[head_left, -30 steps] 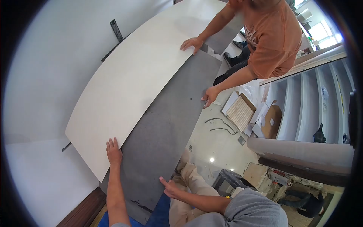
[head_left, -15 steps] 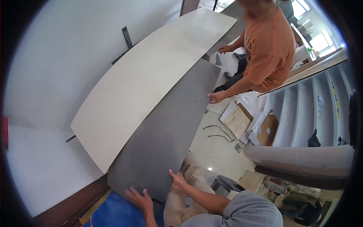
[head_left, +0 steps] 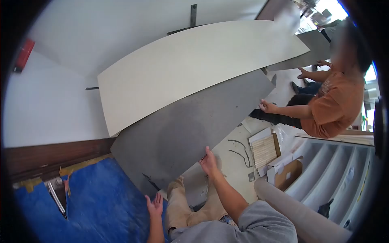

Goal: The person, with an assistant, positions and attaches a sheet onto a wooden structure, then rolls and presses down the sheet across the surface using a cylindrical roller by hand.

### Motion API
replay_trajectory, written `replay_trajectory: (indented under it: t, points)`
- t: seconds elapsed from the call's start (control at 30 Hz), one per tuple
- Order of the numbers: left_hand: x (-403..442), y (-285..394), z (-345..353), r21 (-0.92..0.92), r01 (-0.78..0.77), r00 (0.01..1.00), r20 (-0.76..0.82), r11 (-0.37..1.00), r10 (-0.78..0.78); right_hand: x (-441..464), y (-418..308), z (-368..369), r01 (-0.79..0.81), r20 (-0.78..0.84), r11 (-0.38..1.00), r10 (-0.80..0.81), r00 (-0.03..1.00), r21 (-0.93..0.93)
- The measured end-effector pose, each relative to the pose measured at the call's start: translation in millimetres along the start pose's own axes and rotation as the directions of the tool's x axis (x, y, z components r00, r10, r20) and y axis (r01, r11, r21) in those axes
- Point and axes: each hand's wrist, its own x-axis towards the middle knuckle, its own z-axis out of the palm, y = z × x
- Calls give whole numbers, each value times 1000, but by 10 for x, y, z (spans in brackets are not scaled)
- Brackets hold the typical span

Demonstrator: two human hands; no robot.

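A long grey slab (head_left: 182,117) reaches away from me at a slant, partly covered by a cream-white panel (head_left: 194,71). My right hand (head_left: 208,163) grips the slab's right edge, thumb on top and fingers underneath. Just below the slab's near end is my left hand (head_left: 154,205), palm up with fingers apart and nothing in it. A dark mark (head_left: 151,182) shows at that near end. Further along the same right edge, a co-worker in an orange shirt (head_left: 334,103) has one hand (head_left: 267,106) on the slab and the other hand (head_left: 302,73) raised.
A blue sheet (head_left: 103,198) covers the surface at lower left, beside a dark wooden strip (head_left: 52,160). Black brackets (head_left: 193,16) stick out from the white wall. On the floor lie an open carton (head_left: 265,152) and cables (head_left: 242,152). A white shelf unit (head_left: 324,170) stands at right.
My view has swung, bringing more of the blue sheet into sight. My left hand has turned palm up and lies clear of the slab's end. The right hand keeps its hold on the edge.
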Motion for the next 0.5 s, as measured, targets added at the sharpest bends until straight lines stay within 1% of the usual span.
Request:
replay_trajectory:
  t: [0.03, 0.07, 0.1, 0.17, 0.2, 0.27, 0.3, 0.37, 0.4, 0.43, 0.47, 0.5]
  points:
    - [141, -45, -14, 37, -96, 993, 72, 995, 94, 41, -104, -16, 17, 9, 999, -17, 1000, -41]
    - [278, -164, 33, 79, -174, 976, 150, 981, 161, 146, -95, -109, 3, -44, 1000, -4, 999, -15]
    - [367, -284, -8, 109, -249, 950, 220, 962, 221, 202, -110, -250, -9, -80, 999, 6, 997, -40]
    - [455, -504, 163, 85, -248, 924, 320, 965, 210, 295, -178, -364, -65, -134, 992, 51, 990, -104]
    - [452, -592, 236, 65, -259, 909, 354, 964, 220, 301, -226, -434, -61, -104, 989, 47, 993, -133]
    - [564, -733, 339, 87, -295, 885, 401, 952, 238, 332, -329, -440, -72, -38, 979, 66, 997, -190]
    - [586, -697, 287, 70, -302, 898, 356, 951, 259, 294, -304, -431, -107, -67, 967, 94, 993, -230]
    - [725, -846, 527, 71, -257, 922, 318, 964, 222, 332, -547, -440, -93, -128, 948, 56, 990, -303]
    - [745, -918, 601, 106, -254, 927, 311, 961, 211, 369, -706, -475, -70, -145, 942, 23, 989, -329]
    - [809, -1029, 580, 159, -181, 916, 386, 970, 108, 384, -753, -536, -78, -168, 930, 18, 986, -359]
    - [863, -1068, 486, 177, -145, 892, 448, 973, 52, 435, -665, -613, -121, -168, 908, 57, 984, -402]
    - [907, -1007, 373, 149, -151, 858, 510, 977, 55, 485, -657, -680, -114, -126, 913, 70, 990, -392]
